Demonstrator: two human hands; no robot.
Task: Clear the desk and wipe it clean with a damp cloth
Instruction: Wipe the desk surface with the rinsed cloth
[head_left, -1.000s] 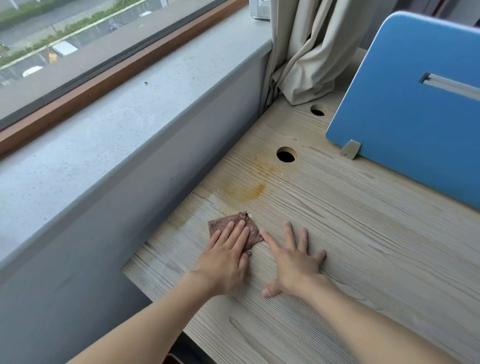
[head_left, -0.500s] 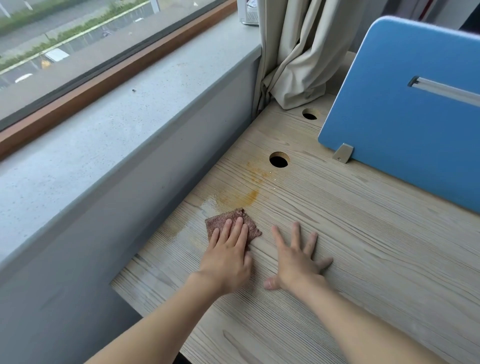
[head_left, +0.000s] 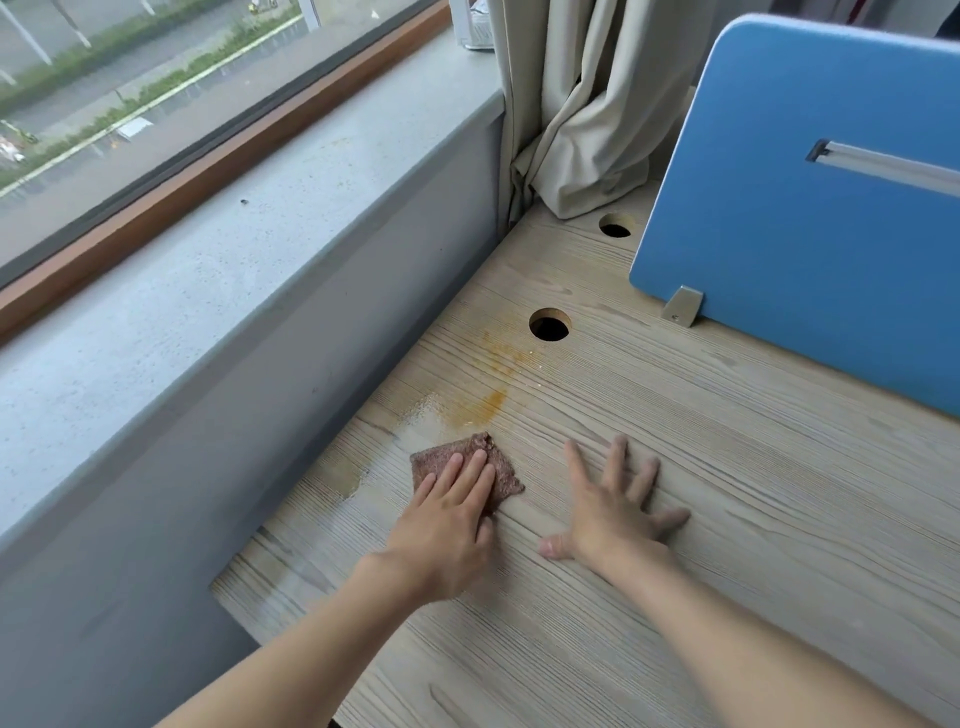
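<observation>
A small brown cloth (head_left: 496, 460) lies flat on the pale wood-grain desk (head_left: 727, 493), near its left edge. My left hand (head_left: 447, 519) presses on the cloth with straight fingers and covers its near half. My right hand (head_left: 613, 506) rests flat on the bare desk just to the right, fingers spread, holding nothing. An orange-brown stain (head_left: 483, 408) with a wet sheen spreads on the wood just beyond the cloth, running toward a round cable hole (head_left: 549, 326).
A grey window sill (head_left: 208, 291) rises along the desk's left side. A blue partition panel (head_left: 810, 208) on a metal foot (head_left: 683, 306) stands at the back right. A beige curtain (head_left: 582, 104) hangs in the far corner beside a second hole (head_left: 615, 226).
My left hand and the cloth have slid slightly forward and left toward the stain. My right hand has stayed flat on the desk. The camera view shifted a little.
</observation>
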